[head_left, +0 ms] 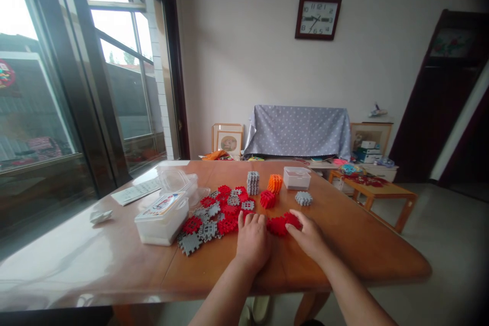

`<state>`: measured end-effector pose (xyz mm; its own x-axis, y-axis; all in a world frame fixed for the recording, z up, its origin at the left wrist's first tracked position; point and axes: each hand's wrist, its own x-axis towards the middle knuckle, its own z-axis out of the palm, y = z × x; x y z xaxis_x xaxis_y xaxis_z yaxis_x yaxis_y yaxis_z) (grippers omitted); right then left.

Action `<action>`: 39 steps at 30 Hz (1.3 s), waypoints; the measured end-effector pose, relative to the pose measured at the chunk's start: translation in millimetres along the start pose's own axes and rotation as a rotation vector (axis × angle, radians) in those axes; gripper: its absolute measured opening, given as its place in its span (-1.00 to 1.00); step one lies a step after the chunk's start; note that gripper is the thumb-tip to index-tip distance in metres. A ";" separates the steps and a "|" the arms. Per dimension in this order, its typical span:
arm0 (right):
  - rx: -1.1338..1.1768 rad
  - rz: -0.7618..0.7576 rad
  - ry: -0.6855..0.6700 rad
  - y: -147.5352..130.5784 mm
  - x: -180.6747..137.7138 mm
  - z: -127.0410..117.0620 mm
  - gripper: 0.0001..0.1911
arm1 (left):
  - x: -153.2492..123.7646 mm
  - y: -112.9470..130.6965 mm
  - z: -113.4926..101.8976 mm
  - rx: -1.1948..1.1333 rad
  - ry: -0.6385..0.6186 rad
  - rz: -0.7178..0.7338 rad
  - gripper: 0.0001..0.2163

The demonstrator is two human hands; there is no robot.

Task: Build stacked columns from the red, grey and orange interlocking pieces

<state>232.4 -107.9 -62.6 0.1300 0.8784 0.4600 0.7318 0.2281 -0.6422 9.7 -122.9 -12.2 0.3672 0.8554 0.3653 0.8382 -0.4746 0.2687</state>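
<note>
Flat plastic interlocking tiles with notched edges lie in a loose pile, red (228,224) and grey (190,243). At the pile's right edge my left hand (252,237) rests palm down, its fingers over red tiles; the fingertips are partly hidden. My right hand (308,234) grips a red interlocking tile (292,220) between thumb and fingers. Touching or very close to it, more red tiles (277,225) lie between the two hands. Beyond them stand a grey stack (252,183), an orange stack (274,184) and a short red stack (268,199). A grey stack (303,198) sits farther right.
A lidded clear plastic box (162,221) stands left of the pile, near an open clear container (178,182) and a printed sheet (136,191). Crumpled white paper (101,217) lies far left. Another clear box (297,179) stands at the back of the wooden table (367,244).
</note>
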 end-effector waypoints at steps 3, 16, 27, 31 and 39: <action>-0.002 -0.048 0.018 -4.6 -0.1 -1.6 -0.42 | -0.8 2.0 -1.3 0.015 -0.019 0.013 -0.77; -0.131 -0.153 -0.096 -20.7 8.2 16.7 -0.48 | 4.6 2.4 -0.8 0.004 -0.058 -0.067 -0.80; -0.073 -0.071 -0.014 -9.2 13.2 10.9 -0.47 | 4.1 -4.1 8.2 -0.008 -0.002 -0.009 -0.79; -0.086 -0.119 -0.050 -17.5 10.7 16.1 -0.52 | 4.3 -3.7 9.2 -0.010 0.007 -0.011 -0.79; -0.034 -0.002 0.030 1.4 19.2 18.0 -0.49 | 3.9 -5.1 11.6 -0.032 0.040 -0.002 -0.79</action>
<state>223.9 -83.1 -65.7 0.1485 0.8647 0.4798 0.7543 0.2146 -0.6204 11.6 -114.7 -22.5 0.3487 0.8476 0.4000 0.8254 -0.4799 0.2973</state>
